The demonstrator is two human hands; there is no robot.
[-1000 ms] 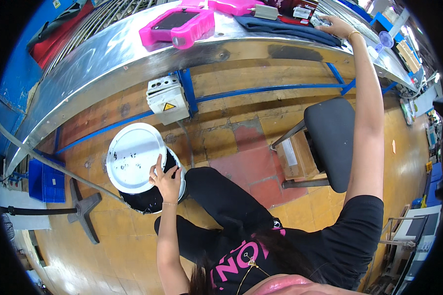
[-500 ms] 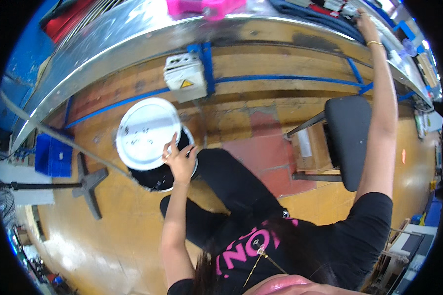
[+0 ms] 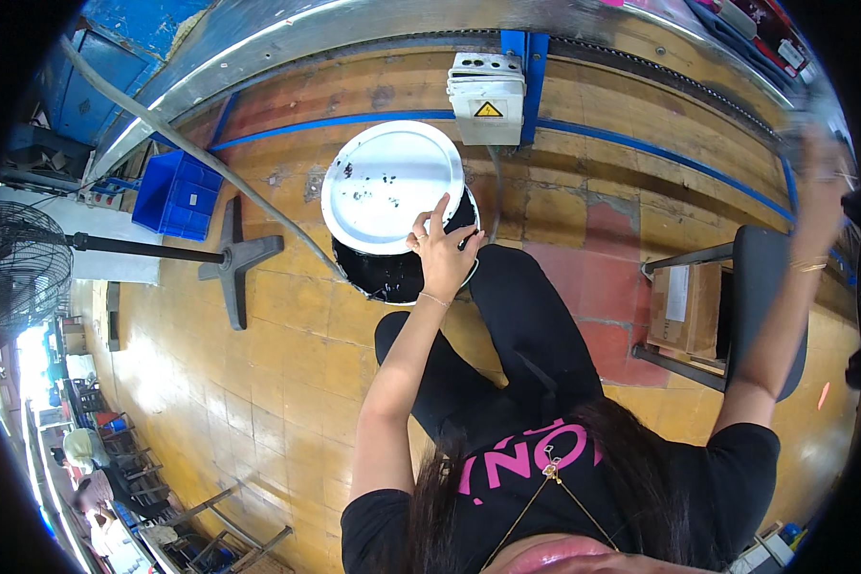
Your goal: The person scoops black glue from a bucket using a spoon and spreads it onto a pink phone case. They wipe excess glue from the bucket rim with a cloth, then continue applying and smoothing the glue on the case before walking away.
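Observation:
My left hand [image 3: 444,256] is at the near right edge of a round white lid [image 3: 392,182], fingers apart, the index finger over the rim. Dark smears mark the lid, which sits off-centre over a bucket [image 3: 383,275] with a black inside. Part of the bucket's opening shows below and to the right of the lid. At the far right my right hand [image 3: 821,158] is stretched out to the bench edge. Motion blurs its fingers, and a greyish blurred shape lies just beyond them, so what it holds cannot be made out.
A metal-edged bench [image 3: 287,53] runs along the back, with a grey electrical box [image 3: 488,96] under it. A dark chair [image 3: 751,277] and cardboard box [image 3: 684,306] stand right. Left are a blue bin [image 3: 177,196], a pedestal fan [image 3: 29,253] and a grey hose [image 3: 201,158].
The view has shifted, so the lid and bucket appear farther right and higher. My right hand has left the items on the bench top and moved right. My left hand stays by the lid.

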